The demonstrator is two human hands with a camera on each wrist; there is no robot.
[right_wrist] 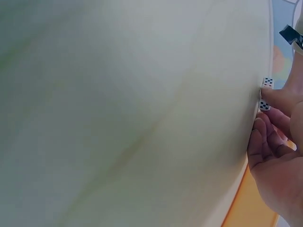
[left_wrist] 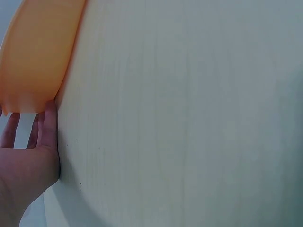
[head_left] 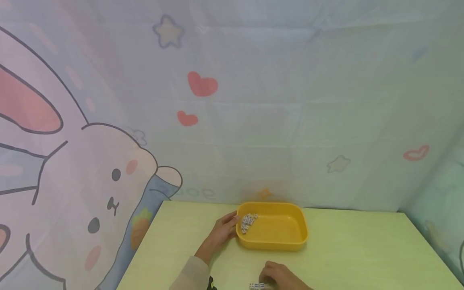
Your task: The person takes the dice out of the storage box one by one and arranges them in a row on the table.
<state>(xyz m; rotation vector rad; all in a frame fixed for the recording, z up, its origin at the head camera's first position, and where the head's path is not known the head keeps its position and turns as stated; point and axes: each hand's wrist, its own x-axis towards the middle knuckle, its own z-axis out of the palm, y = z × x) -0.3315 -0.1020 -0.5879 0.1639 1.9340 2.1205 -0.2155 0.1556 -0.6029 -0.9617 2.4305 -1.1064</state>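
A yellow tray [head_left: 272,245] stands near the back of the table, with a cluster of small white dice [head_left: 248,220] at its left end. My left hand [head_left: 222,231] touches that left end; in the left wrist view its fingers [left_wrist: 49,125] reach out straight against the end wall. Closer to me, a short row of dice [head_left: 256,286] lies at the bottom edge of the head view. Beside the row, my right hand [head_left: 282,277] pinches a die [right_wrist: 264,105] between thumb and finger, partly hidden by the thumb. Its other fingers are curled near the table.
The pale yellow-green table [head_left: 362,249] reaches to a hanging cloth [head_left: 272,121] printed with a rabbit, hearts and stars. More cloth [head_left: 442,225] hangs along the right side. A dark strap [head_left: 211,284] shows near the left sleeve [head_left: 192,276].
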